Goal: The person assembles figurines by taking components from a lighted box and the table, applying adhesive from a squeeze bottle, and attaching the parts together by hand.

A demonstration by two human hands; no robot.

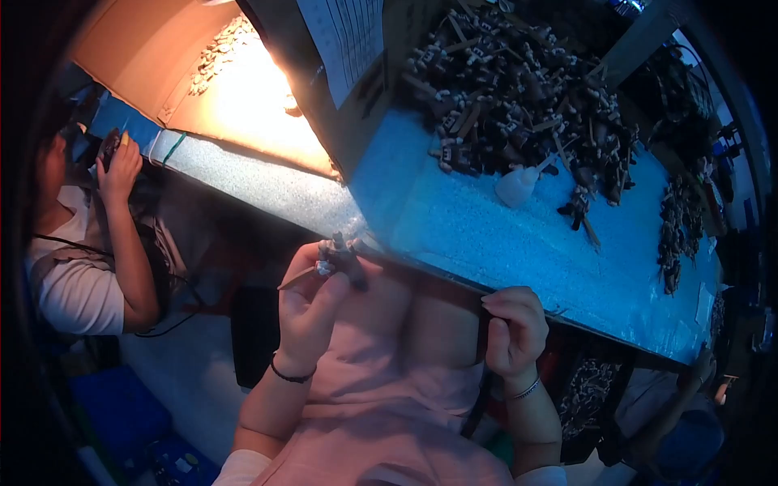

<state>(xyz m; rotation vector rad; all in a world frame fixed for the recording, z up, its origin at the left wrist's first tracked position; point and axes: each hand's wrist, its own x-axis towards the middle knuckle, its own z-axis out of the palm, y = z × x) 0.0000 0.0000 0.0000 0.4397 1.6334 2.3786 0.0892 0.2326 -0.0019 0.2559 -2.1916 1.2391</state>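
Observation:
My left hand [306, 312] pinches a small figurine [342, 257] in grey and brown, with a flat pointed piece jutting out to its left. It is held upright in front of the table's near edge, above my lap. My right hand [516, 330] is at the same edge, farther right, fingers curled and thumb tucked in; whatever they may hold is too small or hidden to make out. On the blue table [486, 259] beyond lies a big heap of similar figurines [519, 89]. A white squeeze bottle [517, 186] with a thin nozzle rests at the heap's near side.
A brightly lit cardboard box [243, 121] with small parts stands at the far left; a paper sheet [344, 40] hangs on the cardboard beside it. More figurines [679, 235] lie at right. At left another person [89, 267] works; a further person's arm [668, 405] shows at lower right.

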